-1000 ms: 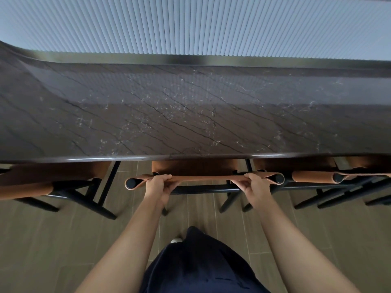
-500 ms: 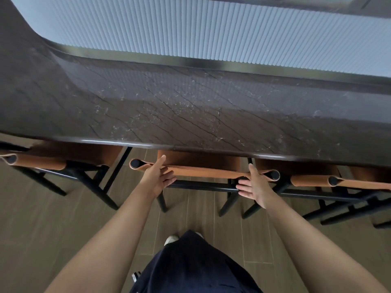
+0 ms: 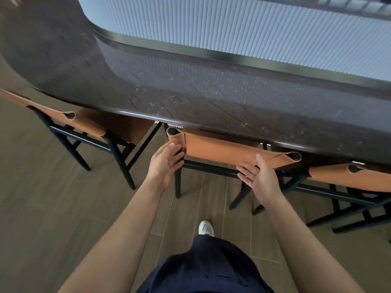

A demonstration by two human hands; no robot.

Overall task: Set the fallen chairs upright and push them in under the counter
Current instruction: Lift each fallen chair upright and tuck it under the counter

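**A:** Still holding that chair?

**B:** No. A second ago I gripped its backrest. Now my left hand [image 3: 167, 163] and right hand [image 3: 259, 176] have let go, fingers straight and spread, just beside the tan leather, black-framed middle chair [image 3: 228, 150]. It stands upright, seat tucked under the dark veined stone counter [image 3: 211, 98]. I'd say this one's finished.

**A:** Anything in the way?

**B:** The matching left chair [image 3: 88, 125] is upright but angled, and probably needs a push. The right chair [image 3: 338, 176] crowds close. My white shoe [image 3: 205, 228] is near the legs.
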